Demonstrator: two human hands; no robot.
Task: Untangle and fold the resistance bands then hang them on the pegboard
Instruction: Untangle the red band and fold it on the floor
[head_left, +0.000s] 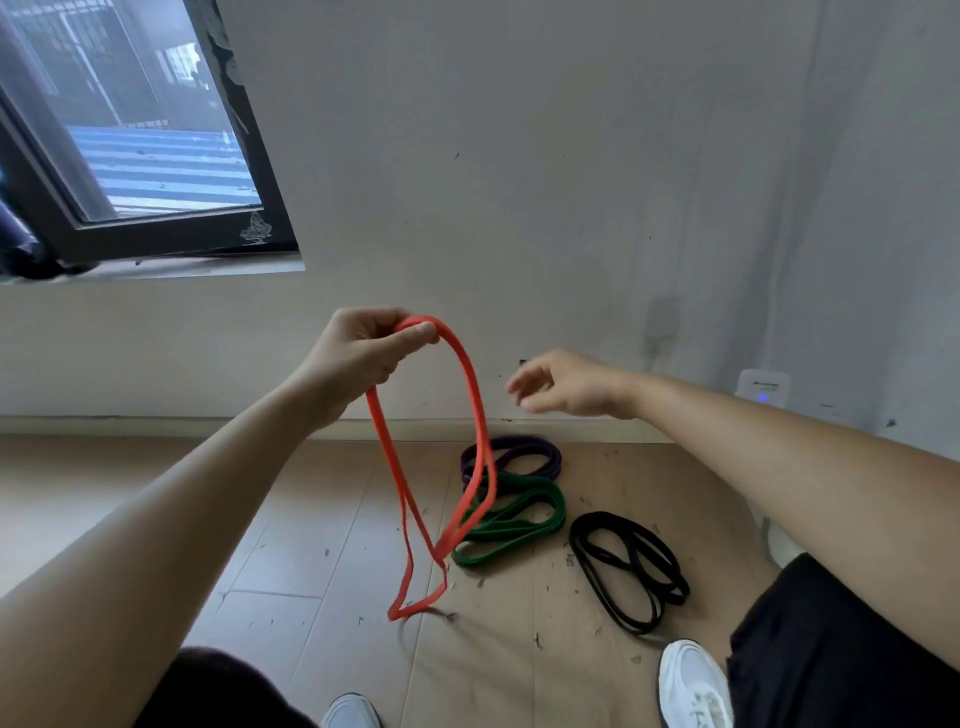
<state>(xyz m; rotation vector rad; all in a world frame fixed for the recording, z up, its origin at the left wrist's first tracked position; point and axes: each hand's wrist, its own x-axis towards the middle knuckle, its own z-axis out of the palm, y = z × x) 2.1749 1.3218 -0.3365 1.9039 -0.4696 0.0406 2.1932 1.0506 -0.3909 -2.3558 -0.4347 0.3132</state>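
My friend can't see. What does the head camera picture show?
The left hand holds up an orange band, its loops hanging toward the floor; the open right hand reaches toward it. A purple band, a green band and a black band lie coiled on the floor by the wall.

top of the red band hidden in my left hand, my right hand blurred at the fingers, left shoe and right shoe cut by the bottom edge, lettering on the white wall box too small to read
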